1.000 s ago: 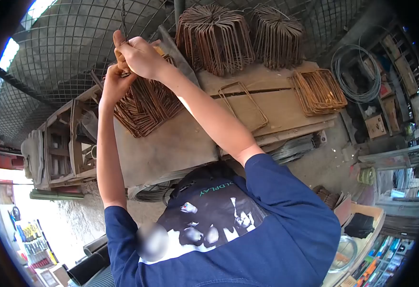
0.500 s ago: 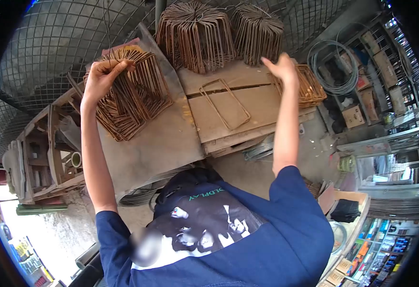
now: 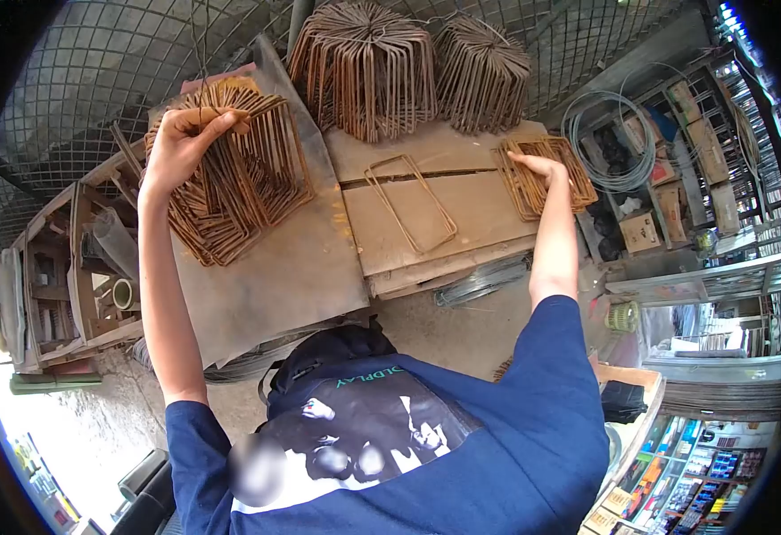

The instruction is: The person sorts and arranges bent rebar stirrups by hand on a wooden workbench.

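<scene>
My left hand [image 3: 185, 147] is closed at the upper corner of a bundle of rusty rebar stirrups [image 3: 239, 187], thumb and fingers pinched together on the bent rods. The bundle leans on the left of the work surface. My right hand [image 3: 546, 169] lies over a stack of flat rectangular stirrups [image 3: 524, 192] at the right, with its visible fingers stretched out and the others partly hidden. Between the hands, a single rectangular stirrup [image 3: 448, 218] rests by itself on the boards.
Two fanned bundles of stirrups [image 3: 364, 76] stand at the back against a wire mesh [image 3: 96, 80]. A coil of wire [image 3: 612, 129] is beyond the right stack. Wooden boards [image 3: 489, 227] have a gap across them, beside a metal sheet [image 3: 292, 276].
My right hand has come down and to the right, onto the right-hand stack. My left hand stays at its bundle. The whole view has shifted slightly.
</scene>
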A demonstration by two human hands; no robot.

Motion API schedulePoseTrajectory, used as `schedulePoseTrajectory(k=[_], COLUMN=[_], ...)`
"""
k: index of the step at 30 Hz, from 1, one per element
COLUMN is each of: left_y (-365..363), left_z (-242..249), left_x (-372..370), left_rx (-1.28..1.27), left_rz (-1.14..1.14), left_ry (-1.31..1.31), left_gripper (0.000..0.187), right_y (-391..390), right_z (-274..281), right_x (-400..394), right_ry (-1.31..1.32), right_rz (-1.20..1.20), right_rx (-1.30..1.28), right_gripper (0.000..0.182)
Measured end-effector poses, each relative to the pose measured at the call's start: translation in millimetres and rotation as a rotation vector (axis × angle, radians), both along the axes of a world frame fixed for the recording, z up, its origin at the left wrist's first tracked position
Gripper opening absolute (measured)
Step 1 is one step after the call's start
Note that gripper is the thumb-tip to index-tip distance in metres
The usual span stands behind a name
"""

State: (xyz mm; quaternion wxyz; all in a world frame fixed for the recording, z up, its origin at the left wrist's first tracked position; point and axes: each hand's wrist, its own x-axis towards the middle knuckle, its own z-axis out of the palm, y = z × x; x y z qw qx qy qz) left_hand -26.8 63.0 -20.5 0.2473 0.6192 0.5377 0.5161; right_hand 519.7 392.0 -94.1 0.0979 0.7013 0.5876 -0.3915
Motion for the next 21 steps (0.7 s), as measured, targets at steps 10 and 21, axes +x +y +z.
schedulePoseTrajectory(k=[10, 21], left_y=[-3, -1], left_z=[4, 2], left_x=[3, 0], left_rx=[-0.046, -0.046], left_rz=[0.005, 0.002], left_ry=[-0.054, -0.068], left_gripper=[0.023, 0.022], right_y=[27, 11], right_z=[-35, -24], right_x=[10, -1], right_ry=[0.032, 0.081], right_rz=[-0.057, -0.086], right_rx=[-0.021, -0.181], right_gripper=[0.092, 0.087])
